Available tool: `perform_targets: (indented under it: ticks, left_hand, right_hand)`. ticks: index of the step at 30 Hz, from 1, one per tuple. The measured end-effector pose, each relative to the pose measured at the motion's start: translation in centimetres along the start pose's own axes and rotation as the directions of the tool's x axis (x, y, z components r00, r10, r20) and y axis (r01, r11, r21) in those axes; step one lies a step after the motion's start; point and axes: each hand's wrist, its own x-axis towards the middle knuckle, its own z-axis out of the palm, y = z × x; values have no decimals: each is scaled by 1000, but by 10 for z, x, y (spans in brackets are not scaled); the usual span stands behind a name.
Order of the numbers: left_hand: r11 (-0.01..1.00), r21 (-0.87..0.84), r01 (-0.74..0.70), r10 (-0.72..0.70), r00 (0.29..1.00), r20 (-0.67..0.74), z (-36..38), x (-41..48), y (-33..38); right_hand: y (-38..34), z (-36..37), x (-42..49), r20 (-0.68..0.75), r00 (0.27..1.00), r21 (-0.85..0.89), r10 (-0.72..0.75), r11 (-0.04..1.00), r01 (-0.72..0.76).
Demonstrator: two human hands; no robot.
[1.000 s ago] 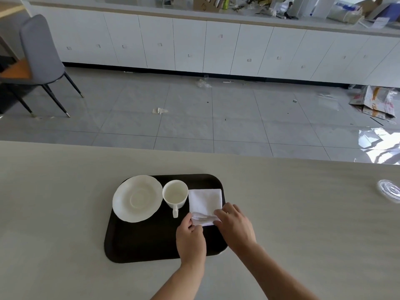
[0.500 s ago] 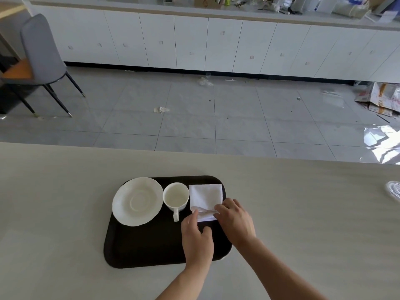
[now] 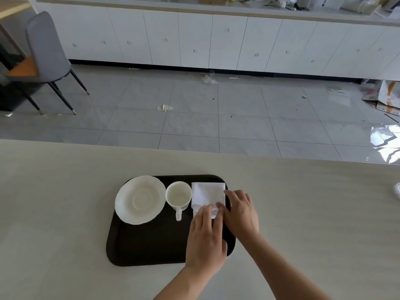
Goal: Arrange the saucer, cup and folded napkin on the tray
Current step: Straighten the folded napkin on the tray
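A dark tray (image 3: 149,245) lies on the pale table in front of me. On its far left part rests a white saucer (image 3: 140,199), overhanging the tray's left rim. To the saucer's right stands a white cup (image 3: 178,195), handle pointing toward me. A white folded napkin (image 3: 207,194) lies at the tray's far right corner. My left hand (image 3: 206,234) lies flat with its fingertips on the napkin's near edge. My right hand (image 3: 241,212) rests on the napkin's near right corner, fingers spread. Both hands hide the napkin's near part.
The table's far edge (image 3: 194,151) runs across the view, with tiled floor and white cabinets behind it. A grey chair (image 3: 46,53) stands at the far left. A clear object (image 3: 397,190) shows at the table's right border.
The left hand has flattened and slid forward onto the napkin's near edge. The right hand has shifted a little right along the napkin. Saucer and cup have stayed put.
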Motion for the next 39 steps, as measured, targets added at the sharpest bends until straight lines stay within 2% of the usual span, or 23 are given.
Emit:
perform_targets:
  ticks: [4, 9, 17, 22, 25, 30, 39]
  left_hand:
    - [979, 204, -22, -10, 988, 157, 0, 8, -1]
    - [962, 273, -16, -57, 965, 256, 8, 3, -4]
    - [954, 294, -66, -12, 966, 258, 16, 2, -17]
    - [951, 298, -83, 2, 965, 262, 17, 3, -20]
    - [956, 283, -82, 2, 962, 273, 19, 4, -22]
    - [954, 284, -98, 6, 951, 308, 21, 2, -29]
    - [960, 259, -107, 16, 943, 331, 27, -1, -37]
  right_hand:
    - [1, 0, 22, 36, 999, -11, 41, 999, -41]
    - [6, 4, 35, 63, 997, -95, -33, 995, 39]
    - [14, 7, 40, 9, 965, -217, -261, 942, 257]
    - [15, 9, 35, 22, 955, -207, -296, 933, 294]
    - [17, 9, 28, 81, 943, -225, -323, 916, 333]
    - [23, 11, 26, 225, 939, -218, -260, 926, 309]
    - [31, 3, 12, 238, 923, -189, -303, 917, 351]
